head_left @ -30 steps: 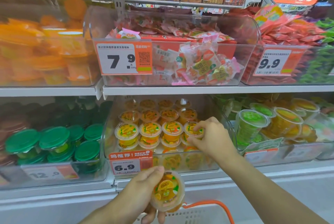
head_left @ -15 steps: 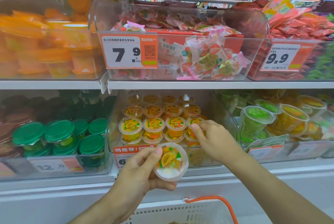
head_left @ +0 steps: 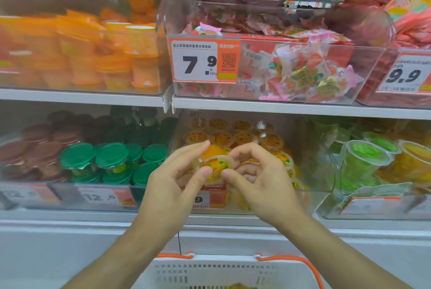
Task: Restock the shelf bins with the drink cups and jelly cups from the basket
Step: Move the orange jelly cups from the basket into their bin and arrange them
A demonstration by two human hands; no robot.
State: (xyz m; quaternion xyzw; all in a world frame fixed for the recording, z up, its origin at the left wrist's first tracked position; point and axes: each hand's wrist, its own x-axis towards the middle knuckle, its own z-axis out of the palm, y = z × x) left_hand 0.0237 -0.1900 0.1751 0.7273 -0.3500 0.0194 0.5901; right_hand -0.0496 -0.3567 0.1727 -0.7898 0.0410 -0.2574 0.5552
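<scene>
An orange jelly cup (head_left: 215, 166) is held between both my hands in front of the middle bin on the lower shelf. My left hand (head_left: 173, 183) pinches its left side with thumb and fingers. My right hand (head_left: 254, 179) pinches its right side, fingers curled over the top. Behind them, the clear bin (head_left: 310, 181) holds several rows of the same orange jelly cups (head_left: 242, 137). The white basket (head_left: 210, 272) with orange handles sits at the bottom edge, something orange showing inside it.
Green-lidded cups (head_left: 112, 162) fill the bin to the left, and green and yellow drink cups (head_left: 366, 160) the bin to the right. The upper shelf carries bins of orange cups (head_left: 93, 55) and wrapped sweets (head_left: 303, 74), with price tags on their fronts.
My left hand has lifted the jelly cup from above the basket up to the bin front. My right hand has come back from the bin's cups and taken hold of it too.
</scene>
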